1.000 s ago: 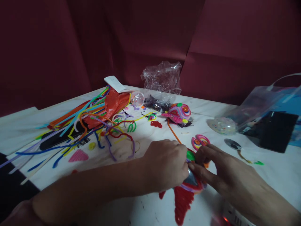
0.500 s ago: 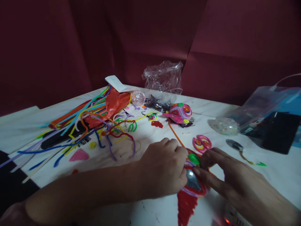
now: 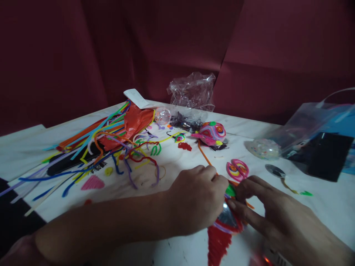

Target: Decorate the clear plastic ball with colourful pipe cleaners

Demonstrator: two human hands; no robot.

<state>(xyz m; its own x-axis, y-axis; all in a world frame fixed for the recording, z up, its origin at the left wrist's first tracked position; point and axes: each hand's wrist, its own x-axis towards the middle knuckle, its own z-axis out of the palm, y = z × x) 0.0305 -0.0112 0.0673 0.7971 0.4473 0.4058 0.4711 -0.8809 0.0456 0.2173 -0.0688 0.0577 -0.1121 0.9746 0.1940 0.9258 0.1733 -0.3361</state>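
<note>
Under both hands lies a fish-shaped pipe-cleaner craft (image 3: 227, 216), with a shiny silver dome, a green spot and coloured rims. Its red tail (image 3: 218, 245) points toward me. My left hand (image 3: 198, 199) is closed at the craft's upper left edge, its fingertips hidden. An orange pipe cleaner (image 3: 204, 153) runs beneath those fingers and shows again beside my right hand. My right hand (image 3: 273, 207) pinches the craft's right side between thumb and bent fingers. Just beyond them sits a pink swirled piece (image 3: 237, 170) of two coils.
A rounded colourful fish craft (image 3: 212, 133) stands farther back. Loose pipe cleaners (image 3: 111, 135) spread over the left side. A clear bag (image 3: 192, 92), clear dome (image 3: 266, 148), silver piece (image 3: 275, 171) and black phone (image 3: 330, 157) lie around. A pink triangle (image 3: 93, 182) is left.
My left hand has shifted slightly right and up along the craft, covering more of the green spot. My right hand keeps nearly the same grip.
</note>
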